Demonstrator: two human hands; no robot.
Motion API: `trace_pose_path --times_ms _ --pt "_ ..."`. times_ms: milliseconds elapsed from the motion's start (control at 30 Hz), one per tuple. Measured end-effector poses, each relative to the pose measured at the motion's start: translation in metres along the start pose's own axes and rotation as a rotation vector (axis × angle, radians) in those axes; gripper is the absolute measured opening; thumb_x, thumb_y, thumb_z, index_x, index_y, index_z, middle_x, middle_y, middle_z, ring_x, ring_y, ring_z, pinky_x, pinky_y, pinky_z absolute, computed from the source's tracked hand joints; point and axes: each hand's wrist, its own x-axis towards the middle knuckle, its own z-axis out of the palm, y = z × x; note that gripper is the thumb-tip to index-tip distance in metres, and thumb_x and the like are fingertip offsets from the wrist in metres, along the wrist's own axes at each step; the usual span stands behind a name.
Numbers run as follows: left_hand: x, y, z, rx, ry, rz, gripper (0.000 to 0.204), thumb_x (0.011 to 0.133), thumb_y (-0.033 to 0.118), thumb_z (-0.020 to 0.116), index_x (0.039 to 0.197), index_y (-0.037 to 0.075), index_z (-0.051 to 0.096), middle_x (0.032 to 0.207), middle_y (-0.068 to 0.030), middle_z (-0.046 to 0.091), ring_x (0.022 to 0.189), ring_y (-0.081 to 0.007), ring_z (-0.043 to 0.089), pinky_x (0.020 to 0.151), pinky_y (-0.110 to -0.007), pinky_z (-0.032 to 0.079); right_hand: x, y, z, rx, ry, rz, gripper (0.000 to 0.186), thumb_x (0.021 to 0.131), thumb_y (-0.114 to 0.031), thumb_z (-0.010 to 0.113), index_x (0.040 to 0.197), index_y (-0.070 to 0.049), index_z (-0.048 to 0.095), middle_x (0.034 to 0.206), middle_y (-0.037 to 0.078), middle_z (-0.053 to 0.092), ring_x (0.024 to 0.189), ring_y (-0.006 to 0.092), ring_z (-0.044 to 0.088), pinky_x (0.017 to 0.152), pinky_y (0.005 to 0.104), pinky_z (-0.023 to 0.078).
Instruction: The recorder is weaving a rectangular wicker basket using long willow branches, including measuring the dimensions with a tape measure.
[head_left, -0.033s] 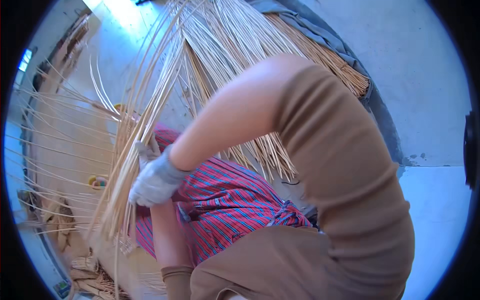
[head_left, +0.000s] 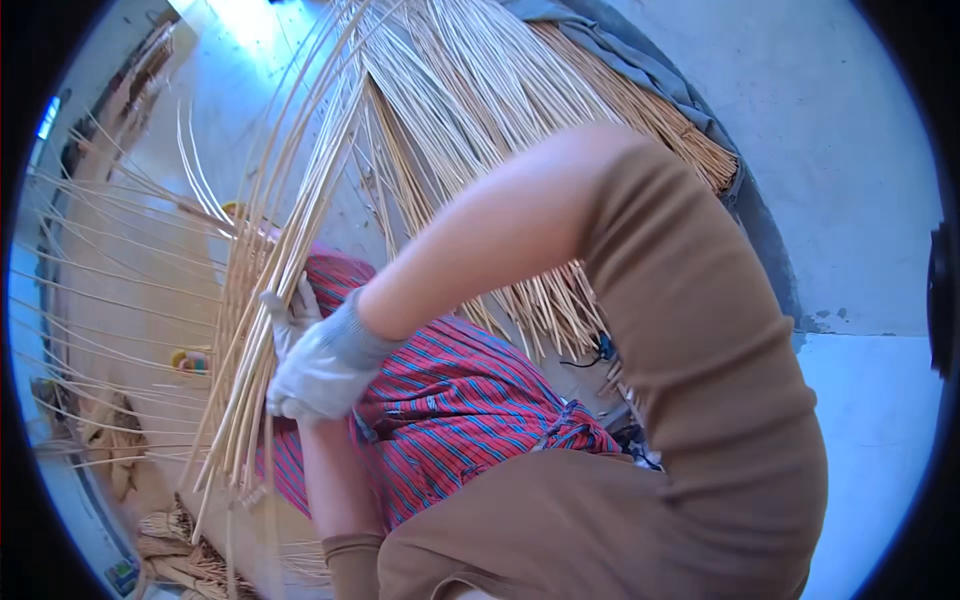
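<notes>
A loose bundle of thin pale cane rods (head_left: 265, 290) slants across the left of the view, its lower ends fanned over my lap. My right hand (head_left: 320, 375), in a white glove with a grey cuff, is closed against the bundle's right side. My left forearm rises from below and passes behind the right hand. Most of my left hand is hidden there; gloved fingers (head_left: 290, 312) stick up beside the rods, and I cannot be sure whose they are. Beneath both hands, a red and blue striped cloth (head_left: 470, 400) covers my lap.
A large spread of long rods (head_left: 480, 90) lies ahead on the floor, with a darker bundle and a grey-blue cloth (head_left: 640, 60) at its far right. Curved rods (head_left: 120, 335) radiate at the left, near a small multicoloured roll (head_left: 190, 361). Brown scraps (head_left: 180, 555) lie lower left.
My right hand and forearm have shifted slightly right, and the elbow has moved right and down. The rods' lower ends, blurred before, look sharper. More of a small blue thing shows beside my sleeve.
</notes>
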Motion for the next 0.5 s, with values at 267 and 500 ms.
trace_pose_path --times_ms 267,500 --pt "-0.099 0.006 0.022 0.019 -0.018 -0.287 0.074 0.102 0.062 0.05 0.136 -0.004 0.055 0.106 -0.0105 0.067 0.085 -0.0165 0.067 0.059 -0.026 0.059 -0.146 -0.058 0.244 0.828 0.468 1.849 0.022 0.092 -0.015 0.058 0.109 -0.003 0.065 0.105 0.026 0.072 0.094 0.0443 0.071 0.081 0.0514 0.058" --pt "-0.119 -0.058 0.059 0.783 0.029 -0.397 0.044 0.106 0.027 0.061 0.137 -0.004 0.055 0.105 -0.0135 0.07 0.081 -0.0145 0.071 0.061 -0.025 0.061 -0.107 -0.135 0.441 0.975 -0.243 2.153 0.035 0.1 -0.014 0.053 0.128 0.007 0.058 0.109 0.022 0.076 0.092 0.0355 0.078 0.079 0.046 0.063"
